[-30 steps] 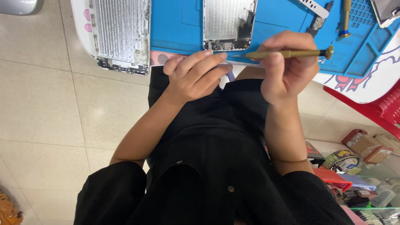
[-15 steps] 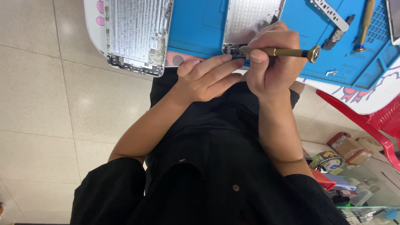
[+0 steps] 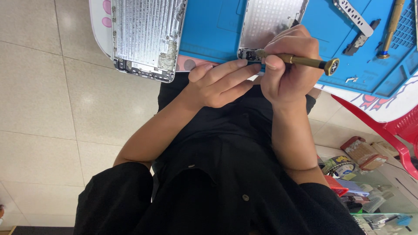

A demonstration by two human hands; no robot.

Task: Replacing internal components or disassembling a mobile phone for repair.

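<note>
The silver phone housing (image 3: 272, 21) lies open on the blue work mat (image 3: 209, 30), its lower edge close to the near side of the table, and the tip of a brass precision screwdriver (image 3: 300, 61) is set down at that lower corner. The right hand (image 3: 289, 65) is curled tight round the driver's knurled shaft, the thumb pressed along it. The left hand (image 3: 220, 85) rests beside it with fingers stretched out and nothing in them, the tips touching the housing's edge as if to steady it. By the look of it, the work is midway: the shell is already stripped bare inside, and the driver is working at the bottom corner. To the left a second bare housing (image 3: 146, 37) overhangs the mat's edge. Farther off on the mat lie a metal bracket (image 3: 352, 15) and another brass-handled tool (image 3: 389, 26).
</note>
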